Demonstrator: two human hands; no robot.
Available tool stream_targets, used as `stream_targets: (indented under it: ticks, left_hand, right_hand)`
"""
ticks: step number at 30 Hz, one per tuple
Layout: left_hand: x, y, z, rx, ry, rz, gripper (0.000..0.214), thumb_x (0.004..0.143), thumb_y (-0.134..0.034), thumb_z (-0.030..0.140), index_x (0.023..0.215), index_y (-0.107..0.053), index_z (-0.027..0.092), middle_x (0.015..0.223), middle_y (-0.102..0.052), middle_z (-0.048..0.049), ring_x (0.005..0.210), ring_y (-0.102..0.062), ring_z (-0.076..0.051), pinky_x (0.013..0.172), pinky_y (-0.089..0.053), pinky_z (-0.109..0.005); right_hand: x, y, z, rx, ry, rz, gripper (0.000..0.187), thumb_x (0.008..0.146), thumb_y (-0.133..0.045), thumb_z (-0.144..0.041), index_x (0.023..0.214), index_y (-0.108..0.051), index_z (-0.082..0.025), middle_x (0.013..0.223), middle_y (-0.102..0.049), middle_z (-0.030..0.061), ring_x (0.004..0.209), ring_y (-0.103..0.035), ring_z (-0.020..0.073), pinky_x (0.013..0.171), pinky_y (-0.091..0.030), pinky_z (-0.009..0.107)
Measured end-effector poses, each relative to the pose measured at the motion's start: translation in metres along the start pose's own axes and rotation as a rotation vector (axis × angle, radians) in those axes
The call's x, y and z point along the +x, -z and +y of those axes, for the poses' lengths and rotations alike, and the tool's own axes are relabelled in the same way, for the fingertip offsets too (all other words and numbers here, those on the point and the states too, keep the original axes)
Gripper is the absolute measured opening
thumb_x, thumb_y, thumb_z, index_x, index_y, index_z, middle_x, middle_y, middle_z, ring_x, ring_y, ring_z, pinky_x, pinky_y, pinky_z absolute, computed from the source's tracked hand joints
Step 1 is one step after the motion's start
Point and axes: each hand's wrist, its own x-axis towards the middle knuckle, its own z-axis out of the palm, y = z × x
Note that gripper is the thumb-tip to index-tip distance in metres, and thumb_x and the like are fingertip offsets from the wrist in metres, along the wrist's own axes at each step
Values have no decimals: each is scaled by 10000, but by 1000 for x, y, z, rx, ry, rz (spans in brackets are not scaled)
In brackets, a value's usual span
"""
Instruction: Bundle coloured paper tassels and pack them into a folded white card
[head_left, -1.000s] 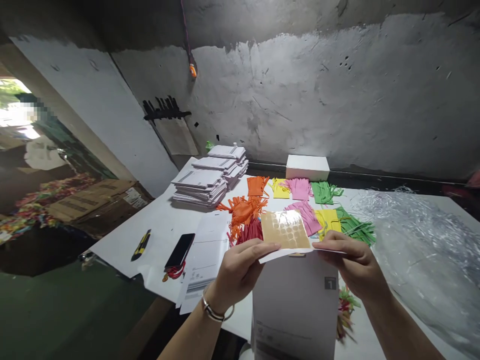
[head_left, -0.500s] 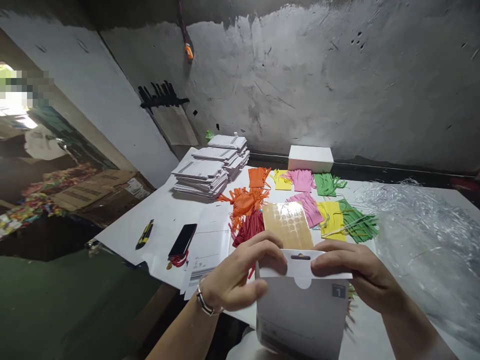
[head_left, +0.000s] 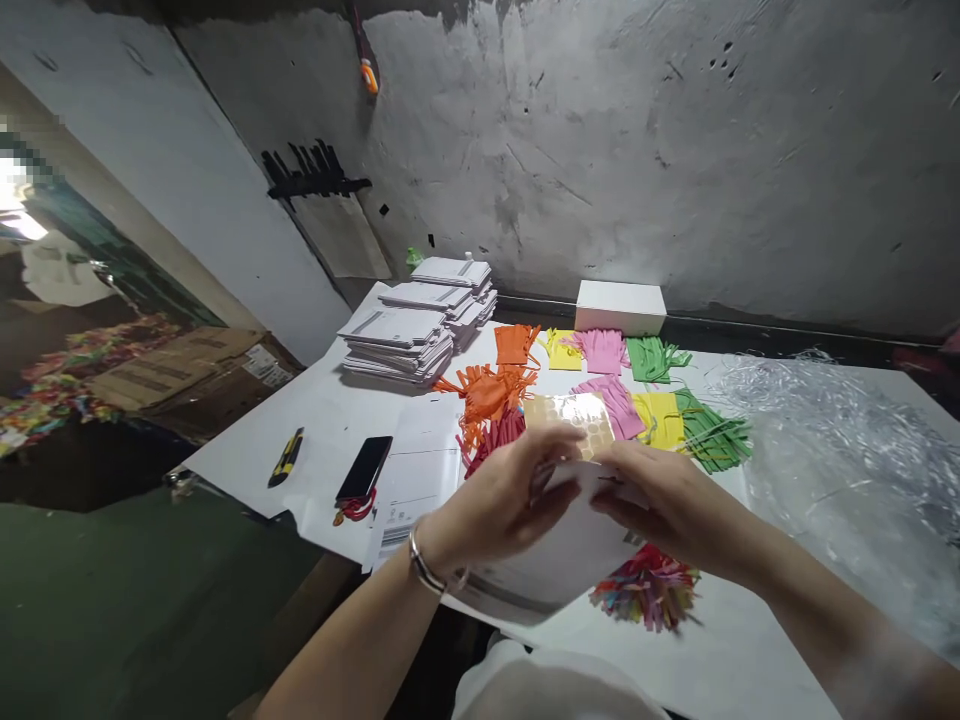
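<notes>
A white cardboard box (head_left: 547, 565) with a hang-hole flap is tilted in front of me, slightly blurred. My left hand (head_left: 510, 495) is closed on its top edge at the left, fingers over the flap and thumb against the front. My right hand (head_left: 667, 505) grips the same edge from the right, thumb on the near face. Just beyond the fingers lies a tan sheet of round clear stickers (head_left: 559, 410), partly covered by my left hand. Multicoloured fringed paper (head_left: 652, 590) rests on the table below my right hand.
Fringed bundles in orange (head_left: 491, 393), pink (head_left: 604, 352), yellow (head_left: 660, 420) and green (head_left: 712, 430) lie behind. Flat white cartons (head_left: 397, 345) are stacked at back left. A phone (head_left: 365, 468) and yellow cutter (head_left: 286, 458) lie left; clear plastic bags (head_left: 840, 500) cover the right.
The box has risen and tilted, its lower end swinging to the left. Both hands have turned with it, thumbs now on its near face. The multicoloured fringe has come into fuller view.
</notes>
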Motion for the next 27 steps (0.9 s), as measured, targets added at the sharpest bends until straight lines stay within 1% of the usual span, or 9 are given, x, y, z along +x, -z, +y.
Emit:
stream_targets:
  ticks: [2, 4, 7, 9, 11, 14, 19, 24, 27]
  left_hand:
    - [5, 7, -6, -3, 76, -61, 351, 921, -575, 196, 1246, -442, 194, 836, -605, 9, 556, -471, -94, 544, -422, -225]
    - [9, 12, -10, -21, 103, -174, 275, 940, -567, 224, 1202, -492, 191, 824, -611, 11, 603, -506, -104, 584, -428, -229]
    - [10, 12, -13, -94, 134, -298, 251, 962, -540, 232, 1204, -503, 178, 909, -630, -24, 731, -565, -133, 665, -449, -246]
    - [7, 6, -15, -122, 187, -342, 261, 972, -533, 280, 1205, -498, 168, 857, -614, -10, 701, -552, -136, 642, -432, -249]
    - [2, -3, -19, -111, 259, -347, 286, 975, -529, 363, 1176, -511, 161, 789, -583, 10, 659, -531, -140, 603, -404, -255]
    - [-2, -16, -25, -92, 356, -315, 319, 974, -498, 466, 1048, -545, 160, 754, -563, 12, 651, -529, -150, 582, -380, -260]
    - [3, -27, -27, -145, 393, -345, 335, 976, -477, 496, 889, -544, 179, 754, -585, 1, 686, -558, -161, 606, -393, -263]
    - [9, -30, -26, -147, 376, -367, 322, 982, -478, 480, 919, -560, 175, 801, -627, -21, 712, -588, -172, 628, -412, -272]
    - [10, -32, -28, -148, 384, -377, 321, 986, -468, 481, 975, -566, 176, 833, -647, -30, 727, -601, -174, 632, -421, -273]
  right_hand:
    - [1, -5, 1, 38, -44, 7, 229, 917, -587, -309, 1121, -571, -205, 844, -647, 34, 710, -570, 159, 604, -430, 274]
    - [-2, -10, 1, 75, -97, -5, 329, 906, -596, -321, 1205, -523, -202, 819, -640, 22, 662, -560, 147, 580, -423, 264]
    - [-11, -20, 0, 111, -173, -18, 391, 889, -587, -287, 1259, -481, -218, 937, -664, 42, 757, -605, 164, 647, -455, 275]
    - [-17, -27, 1, 129, -220, -17, 362, 866, -578, -250, 1218, -497, -232, 975, -663, 40, 799, -612, 171, 675, -461, 284]
    - [-23, -32, 3, 171, -267, -12, 323, 845, -567, -226, 1164, -513, -241, 958, -656, 24, 795, -607, 167, 673, -459, 282]
    - [-30, -35, 8, 260, -322, -9, 276, 832, -568, -223, 1105, -530, -245, 926, -638, 9, 820, -603, 168, 687, -462, 278]
    - [-37, -30, 12, 303, -363, -10, 279, 834, -565, -229, 1112, -538, -237, 885, -613, 4, 816, -600, 171, 679, -467, 273]
    - [-42, -28, 13, 254, -331, 3, 296, 866, -549, -227, 1160, -531, -243, 906, -636, 7, 746, -580, 149, 649, -466, 257]
    - [-44, -28, 17, 251, -312, 3, 333, 890, -550, -245, 1222, -514, -251, 958, -655, 28, 792, -600, 166, 668, -480, 265]
